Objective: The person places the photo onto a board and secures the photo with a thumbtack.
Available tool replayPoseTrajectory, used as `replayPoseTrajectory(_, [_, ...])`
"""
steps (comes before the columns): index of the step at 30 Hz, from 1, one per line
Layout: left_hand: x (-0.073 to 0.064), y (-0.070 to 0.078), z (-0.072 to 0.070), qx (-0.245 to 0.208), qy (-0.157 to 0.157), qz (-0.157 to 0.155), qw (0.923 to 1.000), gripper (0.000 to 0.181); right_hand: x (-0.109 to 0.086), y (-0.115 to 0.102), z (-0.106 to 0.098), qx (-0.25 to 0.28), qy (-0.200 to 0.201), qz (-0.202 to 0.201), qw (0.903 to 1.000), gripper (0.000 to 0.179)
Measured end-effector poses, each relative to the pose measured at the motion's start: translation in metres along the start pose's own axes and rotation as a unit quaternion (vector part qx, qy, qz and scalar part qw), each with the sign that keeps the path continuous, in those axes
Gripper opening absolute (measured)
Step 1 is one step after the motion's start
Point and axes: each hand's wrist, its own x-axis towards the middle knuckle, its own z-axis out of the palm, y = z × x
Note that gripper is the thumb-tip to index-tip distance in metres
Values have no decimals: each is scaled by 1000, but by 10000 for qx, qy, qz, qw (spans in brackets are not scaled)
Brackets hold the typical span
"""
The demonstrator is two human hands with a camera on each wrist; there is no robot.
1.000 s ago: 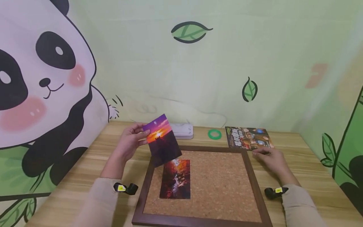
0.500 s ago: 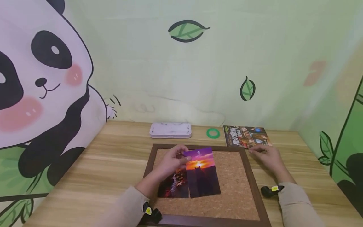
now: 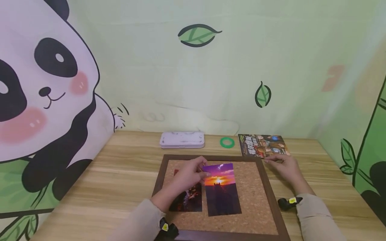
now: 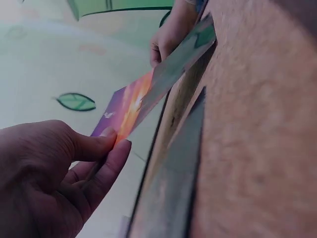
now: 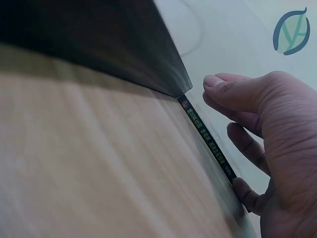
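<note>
My left hand [image 3: 188,174] pinches the upper left edge of a sunset photo card [image 3: 223,194], thumb on its face and fingers behind. In the left wrist view the card tilts, its lower end close over the cork. Part of a second photo card [image 3: 193,198], a dark red stream scene, shows beneath my left forearm on the cork board [image 3: 253,201]. Beyond the frame's right side, my right hand [image 3: 283,167] holds nothing. Its fingers are loosely bent, fingertips near the front edge of a thin illustrated book [image 3: 262,144]; in the right wrist view one finger is at the book's spine [image 5: 208,139].
Around the cork runs a raised dark brown wooden frame [image 3: 214,157]. Behind it on the wood-grain table [image 3: 120,174] are a white tin case [image 3: 182,139] and a green tape roll [image 3: 227,142]. A panda-printed backdrop [image 3: 144,83] rises at the table's rear.
My left hand has carried the sunset card rightward and down from over the frame's left edge to above the cork, beside the stream card. The card now stands straighter. The right hand stays put.
</note>
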Motion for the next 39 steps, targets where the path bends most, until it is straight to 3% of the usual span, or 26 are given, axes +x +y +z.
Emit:
replayPoseTrajectory(3, [7,8,5,726,89,59,9973,20,1,-1,-1,7,-78,21,10000,14])
replayPoseTrajectory(7, [12,12,12,1615,208,302,9862,22,2,-2,-2,33,-150,78,9999,16])
replayPoseTrajectory(11, [13,6,15,1974,383,375,9788,24,4,-5,-2,114,-153,91,9998,20])
replayPoseTrajectory(18, [16,-10,13,1962,284,322,9796,22,13,-30,-4,358,21,-99,9993,25])
replayPoseTrajectory(26, [16,-13,16,1927,88,213,9810,22,20,-102,-19,1216,-805,-383,9886,28])
replayPoseTrajectory(32, [17,-14,15,2038,92,371,9783,23,24,-141,2,1321,-1584,-884,9745,14])
replayPoseTrajectory(39, [17,-14,14,2128,50,436,9761,24,29,-152,33,1261,-1923,-1296,9645,13])
